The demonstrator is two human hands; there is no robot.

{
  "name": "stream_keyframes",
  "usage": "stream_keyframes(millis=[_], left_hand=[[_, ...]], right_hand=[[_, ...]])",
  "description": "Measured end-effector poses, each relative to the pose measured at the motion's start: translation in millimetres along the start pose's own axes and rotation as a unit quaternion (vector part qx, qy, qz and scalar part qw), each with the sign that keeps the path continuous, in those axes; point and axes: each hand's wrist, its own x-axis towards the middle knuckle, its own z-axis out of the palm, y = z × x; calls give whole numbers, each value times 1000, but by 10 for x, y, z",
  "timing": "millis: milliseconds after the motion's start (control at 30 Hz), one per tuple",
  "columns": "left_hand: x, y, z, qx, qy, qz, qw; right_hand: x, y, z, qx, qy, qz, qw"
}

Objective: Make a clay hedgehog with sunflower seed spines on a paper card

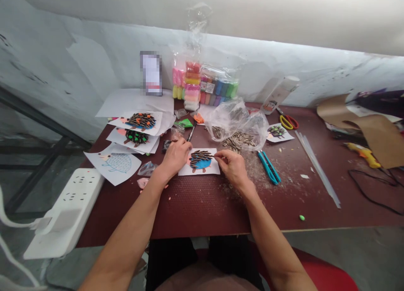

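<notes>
A white card (214, 168) lies on the table with a hedgehog (203, 164) on it: a blue clay body, brown feet and dark, seed-like spines along its back. At the card's left edge, my left hand (176, 155) is closed, its bent fingers holding the card down. My right hand (233, 164) pinches a small dark seed-like piece (216, 156) by the right side of the spines. Behind the hands, an open plastic bag (257, 133) has a heap of striped, seed-like pieces (238, 141) spilling from it. A teal utility knife (269, 168) lies right of my right hand.
Hedgehog cards (139, 137) and a hedgehog drawing (116, 162) lie left. Packs of coloured clay (192, 84) and a phone (152, 74) stand at the wall. Rightward are scissors (288, 121), translucent glue sticks (318, 169) and a yellow glue gun (366, 155). A power strip (71, 198) sits left.
</notes>
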Motion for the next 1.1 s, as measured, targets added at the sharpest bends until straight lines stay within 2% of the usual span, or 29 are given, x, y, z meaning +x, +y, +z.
stream_keyframes(millis=[167, 1100], left_hand=[[-3, 6, -6, -1, -4, -3, 1000], [-4, 8, -5, -9, -5, -3, 1000]], right_hand=[[-34, -22, 28, -27, -16, -25, 999], [-60, -22, 130, -70, -21, -36, 997]])
